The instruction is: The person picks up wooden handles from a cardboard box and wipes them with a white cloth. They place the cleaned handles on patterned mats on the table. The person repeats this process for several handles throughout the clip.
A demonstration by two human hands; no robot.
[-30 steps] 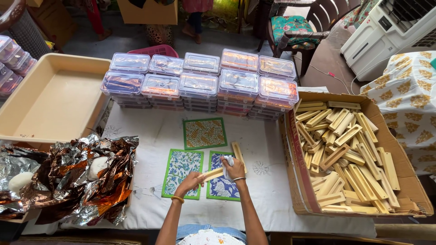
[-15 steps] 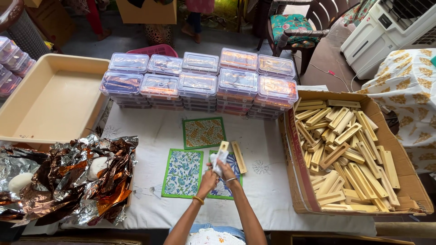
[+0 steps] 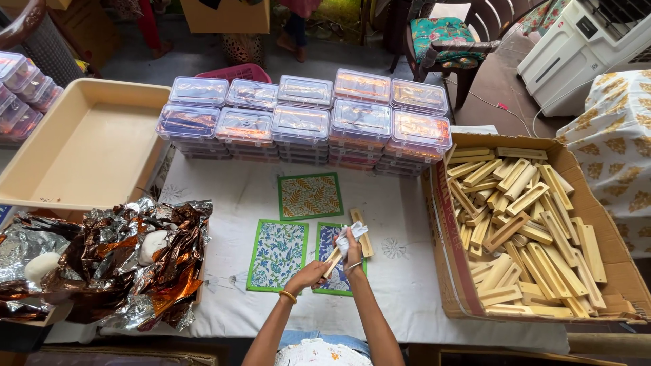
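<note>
Your left hand grips the low end of a wooden stick, and your right hand presses a white cloth around it. You hold the stick over a blue flowered mat on the tabletop. Another stick lies just beside it.

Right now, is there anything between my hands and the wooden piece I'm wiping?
Nothing visible. The left hand grips the lower end of the wooden piece directly, and the right hand presses a white cloth against its upper part. That cloth is the only thing between the right hand and the wood.
</note>
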